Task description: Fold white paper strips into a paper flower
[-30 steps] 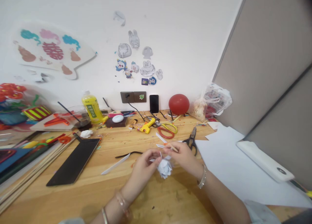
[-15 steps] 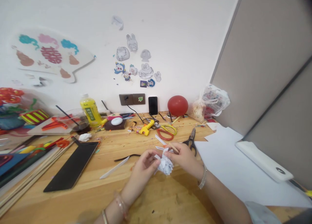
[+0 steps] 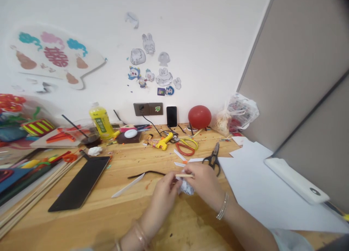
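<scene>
A crumpled bundle of white paper strips (image 3: 187, 188) sits between my two hands above the table, partly covered by fingers. My left hand (image 3: 163, 194) is closed at the bundle's left side, fingertips curled against the paper. From above, my right hand (image 3: 204, 182) reaches over with its fingers closed round the right end of a short wooden stick (image 3: 184, 175). The stick lies nearly level across the top of the bundle, its left end close to my left fingertips. Just beyond the hands are loose paper strips (image 3: 180, 155) and black-handled scissors (image 3: 213, 159).
A white strip (image 3: 128, 185) and a black cord (image 3: 147, 172) lie left of my hands. Further back are a yellow glue gun (image 3: 163, 142), red-and-yellow-handled scissors (image 3: 187, 146), a phone (image 3: 171, 116) and a red balloon (image 3: 200, 116). White sheets (image 3: 251, 182) cover the right side; a black board (image 3: 81, 183) lies left.
My right hand has turned over the paper bundle, and the stick has swung to nearly level between my hands. My left hand has shifted slightly right. More of the bundle is covered.
</scene>
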The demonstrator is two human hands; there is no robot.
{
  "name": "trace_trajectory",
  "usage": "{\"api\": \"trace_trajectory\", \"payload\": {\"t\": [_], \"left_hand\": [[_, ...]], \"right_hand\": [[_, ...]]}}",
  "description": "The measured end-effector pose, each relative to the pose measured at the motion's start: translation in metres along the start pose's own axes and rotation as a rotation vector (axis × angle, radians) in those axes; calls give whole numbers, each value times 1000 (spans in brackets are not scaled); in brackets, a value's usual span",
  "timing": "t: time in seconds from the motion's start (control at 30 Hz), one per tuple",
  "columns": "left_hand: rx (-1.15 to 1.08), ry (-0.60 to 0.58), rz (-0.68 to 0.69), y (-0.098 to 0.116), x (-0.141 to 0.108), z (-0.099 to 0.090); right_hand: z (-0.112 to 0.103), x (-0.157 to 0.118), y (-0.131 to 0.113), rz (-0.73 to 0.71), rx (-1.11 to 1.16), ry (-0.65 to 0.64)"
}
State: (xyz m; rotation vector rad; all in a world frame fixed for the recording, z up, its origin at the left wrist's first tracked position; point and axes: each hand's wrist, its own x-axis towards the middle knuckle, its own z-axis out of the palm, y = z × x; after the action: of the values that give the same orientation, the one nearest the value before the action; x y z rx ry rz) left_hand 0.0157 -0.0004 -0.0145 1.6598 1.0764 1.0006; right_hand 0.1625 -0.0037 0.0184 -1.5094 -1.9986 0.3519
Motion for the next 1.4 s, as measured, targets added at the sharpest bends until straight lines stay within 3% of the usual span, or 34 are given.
{"api": "trace_trajectory", "payload": {"t": [0.2,0.37,0.63,0.77,0.93,1.17,1.4], "left_hand": [[-171,-6,-10,3,-1,0],[-68,-13,2,0,0,-2],[-17,-119,100,1,2,-12],[-166,-141,77,-5,4,-12],[-398,-66,-23,-14,6,-5],[-631,-55,-109,-11,5,2],[-386,-151,-110,-10,9,-11]], "right_hand": [[-6,2,1,-41,97,-49],[-4,1,4,-80,162,-72],[-10,4,12,-150,232,-194],[-9,6,17,-138,281,-235],[-7,7,22,-121,340,-203],[-5,7,24,-107,442,-227],[2,8,28,-34,436,-232]]}}
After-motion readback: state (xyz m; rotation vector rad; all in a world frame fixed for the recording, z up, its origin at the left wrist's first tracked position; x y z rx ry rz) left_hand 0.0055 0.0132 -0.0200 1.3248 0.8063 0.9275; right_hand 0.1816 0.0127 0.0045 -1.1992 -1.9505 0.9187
